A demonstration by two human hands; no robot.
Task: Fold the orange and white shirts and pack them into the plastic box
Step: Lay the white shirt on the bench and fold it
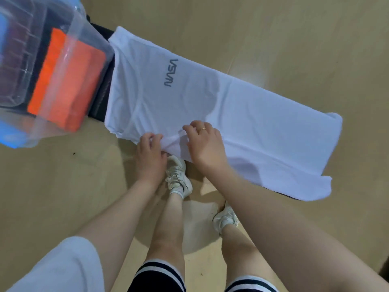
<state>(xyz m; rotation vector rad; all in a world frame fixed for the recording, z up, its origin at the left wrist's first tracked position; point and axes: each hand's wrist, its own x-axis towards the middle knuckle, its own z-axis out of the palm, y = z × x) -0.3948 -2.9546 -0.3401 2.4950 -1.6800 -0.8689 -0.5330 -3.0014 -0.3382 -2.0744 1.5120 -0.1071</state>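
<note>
The folded orange shirt (63, 81) already sits in the clear plastic box (84, 32). Both hands, left hand (149, 153) and right hand (205, 144), pinch the flat white shirt (242, 114), not folded yet.

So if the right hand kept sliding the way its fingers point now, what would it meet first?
The right hand points up-left across the white shirt, so it would keep sliding over that cloth. Beyond the shirt's far end, it would probably reach the plastic box holding the orange shirt. Depth is unclear.
</note>
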